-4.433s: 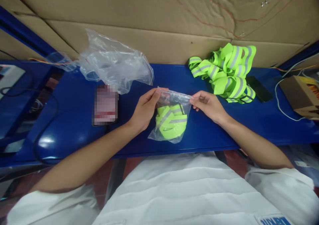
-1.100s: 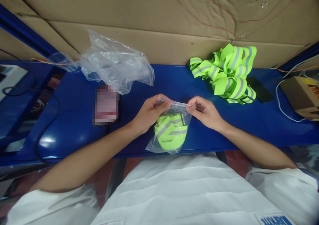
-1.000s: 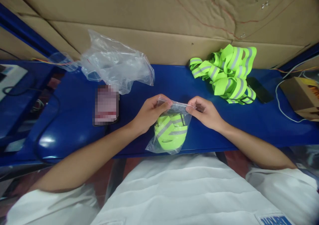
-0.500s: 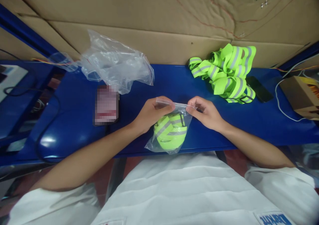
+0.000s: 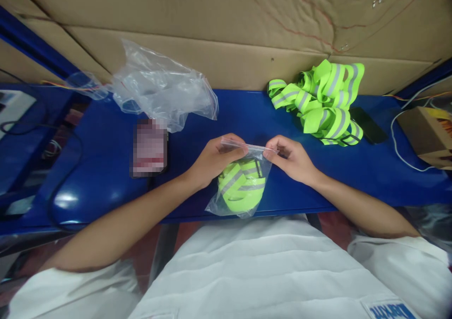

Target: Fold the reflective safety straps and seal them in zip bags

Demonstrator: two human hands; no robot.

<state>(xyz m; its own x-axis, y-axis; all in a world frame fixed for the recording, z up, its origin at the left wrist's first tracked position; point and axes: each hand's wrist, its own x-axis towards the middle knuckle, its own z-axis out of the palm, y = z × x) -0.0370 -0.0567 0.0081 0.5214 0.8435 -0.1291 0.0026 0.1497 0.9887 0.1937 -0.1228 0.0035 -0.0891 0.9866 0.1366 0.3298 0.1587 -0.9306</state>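
A clear zip bag (image 5: 216, 207) hangs between my hands near the table's front edge. Inside it lies a folded neon-yellow reflective strap (image 5: 243, 199) with grey stripes and a dark buckle. My left hand (image 5: 226, 155) pinches the bag's top edge on the left, thumb on the near side. At the top right corner, my right hand (image 5: 287, 156) pinches the same edge between thumb and fingers. Further back on the right sits a loose heap of neon-yellow reflective straps (image 5: 325, 104), with a black buckle showing at its near end.
Crumpled clear plastic bags (image 5: 162, 90) lie at the back left of the blue table (image 5: 240, 116). In front of them is a blurred-out rectangular object (image 5: 149, 147). A dark phone (image 5: 369, 126) lies beside the strap heap. An open cardboard box (image 5: 420, 135) and a white cable stand far right.
Both hands keep their pinch on the bag's top edge, with almost no movement. The view has shifted very slightly.
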